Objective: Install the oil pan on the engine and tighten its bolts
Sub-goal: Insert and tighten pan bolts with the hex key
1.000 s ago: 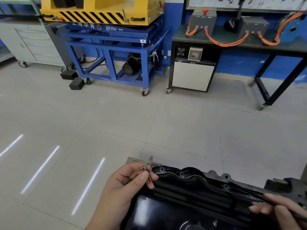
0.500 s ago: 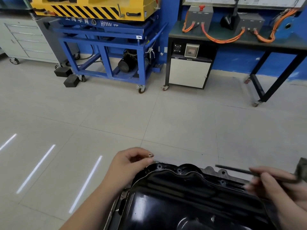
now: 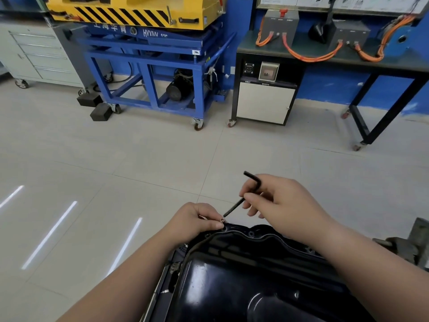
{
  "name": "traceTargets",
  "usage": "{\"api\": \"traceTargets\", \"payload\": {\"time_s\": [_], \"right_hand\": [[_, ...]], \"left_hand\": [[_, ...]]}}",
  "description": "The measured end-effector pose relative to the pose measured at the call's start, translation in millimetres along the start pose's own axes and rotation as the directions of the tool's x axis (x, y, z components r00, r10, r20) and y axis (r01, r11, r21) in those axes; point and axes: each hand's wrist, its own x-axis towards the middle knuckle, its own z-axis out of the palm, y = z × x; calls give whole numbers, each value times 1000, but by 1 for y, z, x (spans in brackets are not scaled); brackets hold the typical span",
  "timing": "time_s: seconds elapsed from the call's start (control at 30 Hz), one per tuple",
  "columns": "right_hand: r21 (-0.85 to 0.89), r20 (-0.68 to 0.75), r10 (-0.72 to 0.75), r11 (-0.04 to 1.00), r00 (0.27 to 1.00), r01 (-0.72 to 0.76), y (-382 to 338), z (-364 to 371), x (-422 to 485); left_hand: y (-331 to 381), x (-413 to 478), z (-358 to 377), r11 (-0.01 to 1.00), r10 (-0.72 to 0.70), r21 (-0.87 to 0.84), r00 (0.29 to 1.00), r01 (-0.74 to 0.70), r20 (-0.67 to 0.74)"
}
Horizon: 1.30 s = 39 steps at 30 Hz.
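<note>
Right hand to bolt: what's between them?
Head view: only the hex key, shank spanning from the right hand toward the bolt pinched by the left hand.

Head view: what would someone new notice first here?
Low in the middle, the left hand pinches a small bolt at the far rim of the glossy black oil pan, while the right hand aims a black hex key at it. Behind, upper left, stands a blue lift cart with a yellow striped top.

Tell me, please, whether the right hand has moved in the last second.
Yes. Against the oil pan, the right hand went from its right rim leftward to the far-left corner, bringing the hex key near the bolt.
</note>
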Motion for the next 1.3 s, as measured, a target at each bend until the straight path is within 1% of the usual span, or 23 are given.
{"api": "traceTargets", "payload": {"time_s": [0.17,0.33,0.57,0.67,0.77,0.83,1.0,1.1,1.3], "right_hand": [[-61,8,14,998,1000,-14,0,1,6],[-149,25,30,988,999,-26,1,4,5],[-176,33,30,984,999,-24,4,7,5],[-270,80,-12,962,997,34,2,8,6],[-391,146,-90,909,985,141,-4,11,9],[-420,172,-131,887,976,193,-7,12,11],[-367,210,-89,916,974,163,-11,13,15],[-357,236,-98,917,967,180,-12,14,17],[-319,186,-135,929,973,189,-5,16,14]], "left_hand": [[-6,3,4,1000,11,-24,1000,-11,0],[-8,8,6,1000,22,-3,1000,-22,-13],[-7,7,6,998,58,32,998,-58,-8],[-6,7,5,997,62,46,998,-61,-14],[-6,7,3,996,72,56,997,-71,-4],[-7,6,2,995,85,53,996,-86,8],[-7,4,3,990,110,83,994,-112,21],[-8,3,3,988,113,100,993,-115,29],[-6,2,2,989,103,105,993,-109,57]]}}
